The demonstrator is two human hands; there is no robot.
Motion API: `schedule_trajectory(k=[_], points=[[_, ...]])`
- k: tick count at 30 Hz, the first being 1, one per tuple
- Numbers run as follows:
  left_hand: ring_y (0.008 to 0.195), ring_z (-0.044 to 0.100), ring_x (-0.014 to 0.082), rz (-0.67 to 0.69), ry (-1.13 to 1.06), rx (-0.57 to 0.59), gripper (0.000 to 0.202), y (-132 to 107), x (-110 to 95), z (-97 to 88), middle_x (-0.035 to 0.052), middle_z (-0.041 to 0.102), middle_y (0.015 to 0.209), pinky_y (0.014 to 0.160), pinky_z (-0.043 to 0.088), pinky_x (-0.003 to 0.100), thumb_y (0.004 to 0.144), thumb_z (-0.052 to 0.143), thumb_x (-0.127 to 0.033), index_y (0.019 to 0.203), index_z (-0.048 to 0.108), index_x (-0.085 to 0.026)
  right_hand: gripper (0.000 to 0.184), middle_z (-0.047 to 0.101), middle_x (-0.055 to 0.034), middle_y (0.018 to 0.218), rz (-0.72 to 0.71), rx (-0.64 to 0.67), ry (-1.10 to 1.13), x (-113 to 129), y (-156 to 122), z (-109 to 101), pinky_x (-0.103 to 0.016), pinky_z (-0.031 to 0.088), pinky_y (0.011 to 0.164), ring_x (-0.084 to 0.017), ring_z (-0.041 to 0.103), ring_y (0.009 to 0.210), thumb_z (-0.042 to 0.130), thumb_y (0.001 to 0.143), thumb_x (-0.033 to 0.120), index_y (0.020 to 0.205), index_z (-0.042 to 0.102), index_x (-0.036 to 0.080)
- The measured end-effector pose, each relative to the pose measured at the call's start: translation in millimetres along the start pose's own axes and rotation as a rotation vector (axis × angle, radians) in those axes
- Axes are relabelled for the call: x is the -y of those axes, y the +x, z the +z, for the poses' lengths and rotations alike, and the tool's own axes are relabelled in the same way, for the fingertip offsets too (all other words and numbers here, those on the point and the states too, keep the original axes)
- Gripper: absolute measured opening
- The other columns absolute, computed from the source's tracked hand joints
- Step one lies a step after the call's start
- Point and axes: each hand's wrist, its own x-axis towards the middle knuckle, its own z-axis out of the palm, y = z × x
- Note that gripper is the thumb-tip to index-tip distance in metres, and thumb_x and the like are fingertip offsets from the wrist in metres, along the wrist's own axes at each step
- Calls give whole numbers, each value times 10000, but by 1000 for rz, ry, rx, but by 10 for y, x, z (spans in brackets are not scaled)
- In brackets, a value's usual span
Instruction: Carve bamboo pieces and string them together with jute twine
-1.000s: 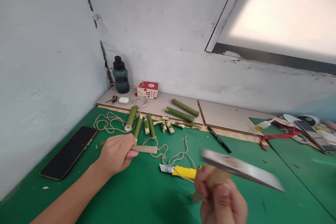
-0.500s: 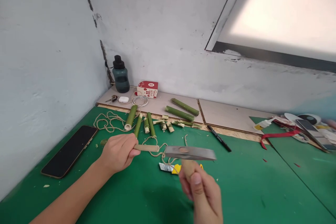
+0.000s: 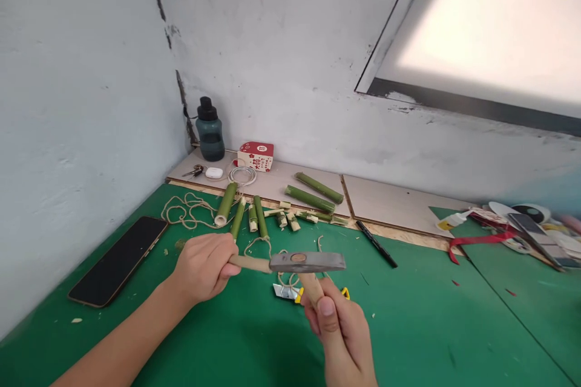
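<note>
My left hand (image 3: 206,267) is closed round a thin pale bamboo stick (image 3: 252,263), whose right end sticks out past the fingers. In my right hand (image 3: 340,320) is the wooden handle of a hammer (image 3: 313,262). The hammer's grey metal head lies level, its left face at the stick's right end; they appear to touch. Below and behind the hammer, a yellow utility knife (image 3: 285,292) rests on the green table (image 3: 417,320), partly hidden by my right hand. Brown twine (image 3: 190,208) loops behind my left hand and near the hammer.
Green bamboo pieces (image 3: 311,198) lie along the back, some on a pale board (image 3: 390,196). A phone (image 3: 120,261) is at left, a bottle (image 3: 210,133) and red-white box (image 3: 255,156) behind. A black marker (image 3: 376,244) and red ribbon (image 3: 481,242) lie to the right.
My right hand has brought the hammer left, from a gap beside the stick to its end. My left hand keeps its grip in nearly the same place.
</note>
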Motion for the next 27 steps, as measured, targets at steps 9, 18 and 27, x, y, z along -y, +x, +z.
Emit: schedule_trajectory(k=[9, 18, 27], points=[[517, 399, 139, -13, 46, -1, 408, -12, 46, -9, -19, 462, 625, 517, 320, 276, 1139, 278, -391, 821, 465, -217, 462, 411, 16, 622, 29, -12, -18, 9, -60, 85, -270, 246, 505, -113, 352, 551, 522, 1056, 527, 764, 643, 190], [514, 379, 134, -15, 49, -12, 430, 27, 1, 35, -25, 438, 616, 512, 310, 275, 1140, 270, -404, 801, 456, -215, 423, 493, -12, 646, 5, 63, -29, -29, 35, -58, -264, 296, 489, -138, 434, 567, 520, 1061, 499, 799, 661, 199], [522, 379, 130, -13, 72, 3, 425, 0, 38, 28, -29, 430, 622, 523, 314, 268, 1141, 267, -408, 814, 456, -213, 459, 424, 12, 612, 21, -77, 16, -92, -64, 74, -274, 227, 508, -124, 362, 553, 528, 1044, 554, 814, 678, 187]])
